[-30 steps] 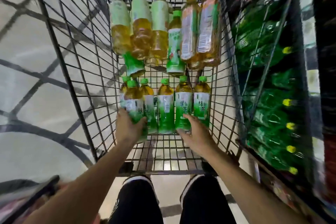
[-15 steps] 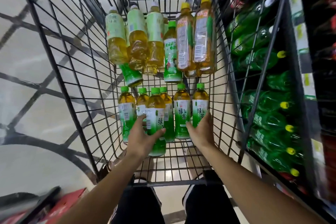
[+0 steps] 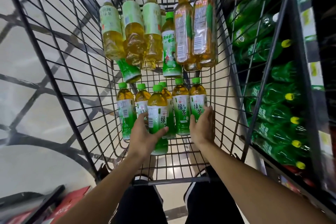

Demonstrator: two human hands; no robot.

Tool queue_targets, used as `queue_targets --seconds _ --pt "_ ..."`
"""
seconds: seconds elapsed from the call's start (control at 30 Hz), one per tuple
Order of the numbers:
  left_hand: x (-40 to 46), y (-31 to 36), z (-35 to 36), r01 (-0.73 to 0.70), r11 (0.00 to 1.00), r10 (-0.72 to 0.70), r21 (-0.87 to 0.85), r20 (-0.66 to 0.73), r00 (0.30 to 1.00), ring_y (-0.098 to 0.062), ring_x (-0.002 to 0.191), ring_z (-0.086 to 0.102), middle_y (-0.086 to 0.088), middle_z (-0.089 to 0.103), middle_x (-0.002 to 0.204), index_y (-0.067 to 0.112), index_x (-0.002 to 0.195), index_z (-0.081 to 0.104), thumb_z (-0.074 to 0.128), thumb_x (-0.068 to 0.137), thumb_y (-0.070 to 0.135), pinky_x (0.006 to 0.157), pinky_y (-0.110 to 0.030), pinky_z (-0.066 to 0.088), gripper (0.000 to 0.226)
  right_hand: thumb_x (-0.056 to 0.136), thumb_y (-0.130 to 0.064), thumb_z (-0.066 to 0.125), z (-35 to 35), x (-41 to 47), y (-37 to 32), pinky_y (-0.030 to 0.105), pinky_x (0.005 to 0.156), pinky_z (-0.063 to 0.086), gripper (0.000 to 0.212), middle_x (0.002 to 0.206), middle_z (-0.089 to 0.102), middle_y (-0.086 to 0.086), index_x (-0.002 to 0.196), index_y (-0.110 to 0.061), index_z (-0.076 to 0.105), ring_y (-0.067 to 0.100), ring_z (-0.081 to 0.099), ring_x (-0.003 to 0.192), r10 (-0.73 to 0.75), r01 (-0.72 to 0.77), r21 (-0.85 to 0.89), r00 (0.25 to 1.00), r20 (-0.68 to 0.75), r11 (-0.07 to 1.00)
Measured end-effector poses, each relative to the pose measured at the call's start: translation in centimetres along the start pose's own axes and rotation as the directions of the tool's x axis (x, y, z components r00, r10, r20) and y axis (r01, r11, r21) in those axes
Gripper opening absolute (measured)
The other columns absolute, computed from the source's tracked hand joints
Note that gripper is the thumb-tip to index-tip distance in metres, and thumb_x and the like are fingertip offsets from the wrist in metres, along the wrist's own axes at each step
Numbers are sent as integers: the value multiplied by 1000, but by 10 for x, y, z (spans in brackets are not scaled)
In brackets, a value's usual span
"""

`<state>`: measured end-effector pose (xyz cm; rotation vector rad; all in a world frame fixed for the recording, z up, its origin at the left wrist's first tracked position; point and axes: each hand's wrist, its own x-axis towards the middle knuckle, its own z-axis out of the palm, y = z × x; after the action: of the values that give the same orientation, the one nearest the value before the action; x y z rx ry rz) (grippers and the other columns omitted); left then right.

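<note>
Grips one green tea bottle point(image 3: 157, 114) in the left grip point(image 3: 145, 131), fingers and thumb curled round its label, raised above the near row point(image 3: 181, 112) of bottles on the shopping cart point(image 3: 174, 181) floor. Rests the right grip point(image 3: 202, 125) spread flat, fingers straight, against the rightmost bottle point(image 3: 197, 102) of that row. Keep that flat hand bracing the row; bring the held bottle down parallel to its neighbours, cap pointing the same way, and let go only once the wire bears it.
</note>
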<state>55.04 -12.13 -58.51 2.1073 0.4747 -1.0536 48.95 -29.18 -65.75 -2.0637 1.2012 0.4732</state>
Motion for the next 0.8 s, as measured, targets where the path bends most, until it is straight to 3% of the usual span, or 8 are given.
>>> queue_targets --seconds 0.07,0.13,0.23,0.37,0.5,0.63,0.8 --pt "2 0 -1 -2 1000 2 -5 -6 1000 -22 117 62 -2 66 126 17 143 44 88 75 35 100 -41 55 83 96 -14 55 7 7 -2 42 79 62 37 124 54 13 127 -16 35 30 63 109 39 -40 -19 999 -33 999" --pt "5 0 -3 1 1000 -2 -11 -7 1000 -20 117 62 -1 65 126 16 146 42 88 76 35 99 -39 55 87 97 -14 52 14 10 -1 43 69 62 36 119 57 12 127 -21 33 29 66 100 58 -61 -30 995 -78 998" --pt "8 -3 -5 -5 1000 5 -25 -9 1000 -19 115 64 0 66 126 20 146 42 89 74 37 98 -42 56 87 95 -8 56 18 5 -3 43 73 61 50 125 57 10 138 -20 34 26 64 104 65 -73 -42 983 -172 996" --pt "8 -3 -10 -12 1000 12 -15 -12 1000 -16 108 64 3 66 119 21 144 44 89 75 36 88 -37 60 84 89 -4 66 20 0 -4 48 95 55 58 137 56 8 141 -15 42 28 54 126 74 -93 -75 972 -223 993" --pt "8 -2 -14 -13 1000 12 -20 -25 1000 -16 107 64 4 66 118 23 142 45 89 74 36 87 -39 61 82 89 -20 71 18 0 -9 49 102 49 61 144 47 12 142 -10 43 32 47 131 69 -95 -147 983 -169 985" --pt "12 -1 -17 -14 1000 13 -28 -22 1000 -19 106 66 3 68 115 25 141 46 89 73 39 87 -46 61 82 92 -23 67 16 3 -11 39 89 53 59 142 48 16 142 -6 41 33 50 129 47 -71 -178 990 -134 982" --pt "16 -3 -22 -42 999 41 -28 -40 998 -22 108 66 1 67 119 27 141 45 89 72 44 89 -48 60 84 94 -21 67 12 13 -4 42 75 58 52 122 66 17 134 -8 37 37 69 105 99 -110 -209 993 -61 972"
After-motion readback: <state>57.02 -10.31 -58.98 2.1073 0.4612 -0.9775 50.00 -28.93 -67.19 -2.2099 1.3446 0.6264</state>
